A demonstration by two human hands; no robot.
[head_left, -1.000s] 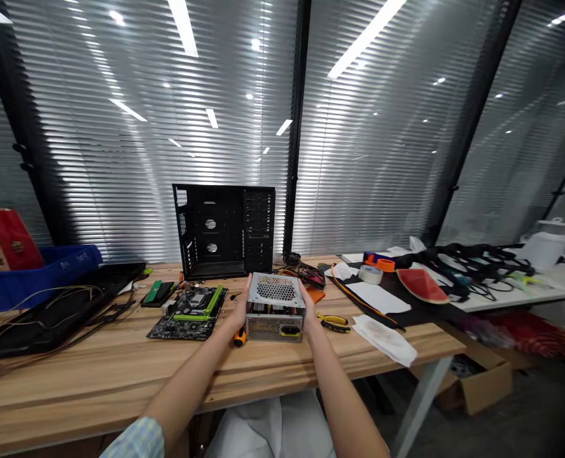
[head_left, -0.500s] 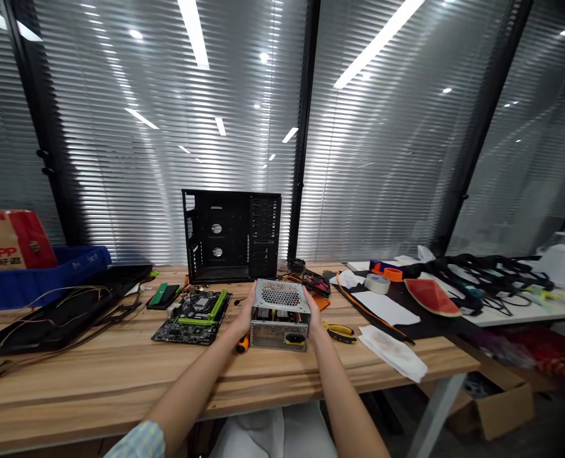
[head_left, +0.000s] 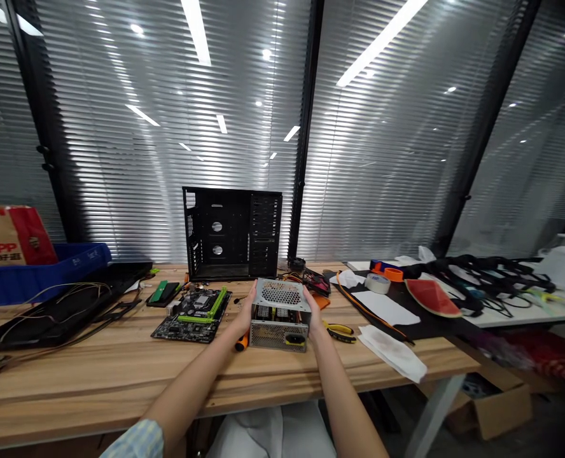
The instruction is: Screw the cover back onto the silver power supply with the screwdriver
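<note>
- PSU (head_left: 279, 335) between the hands, in front of the person; vented top up, socket side toward the body.
- Left hand (head_left: 247, 313) and right hand (head_left: 314, 313): each closed on one side wall of the PSU, set apart by its width; palms inward, thumbs near the top edges.
- Probable reason for the two-sided grip: boxy, likely heavy load, kept level by opposed palms (inner parts show through a gap below the top, so fingers seem best kept to the walls).
- Whether the PSU's base bears on the table (head_left: 120, 381) or sits just above it: cannot tell.
- Screwdriver (head_left: 241, 342): orange handle just beside the left hand, near the PSU's corner; the nearest snag on that side.
- Pliers (head_left: 341, 333): just outside the right hand, lying on the table.
- Board (head_left: 191, 318): flat, left of the left hand, near the forearm; easily brushed by a leftward sweep.
- Case (head_left: 230, 235): upright beyond the hands, open side facing them; small loose bits near its foot.
- Fan (head_left: 315, 282) and wires: beyond the right hand, cluttering that way.
- Tissue (head_left: 392, 353), tape (head_left: 376, 284) and melon (head_left: 432, 297): farther right of the right hand.
</note>
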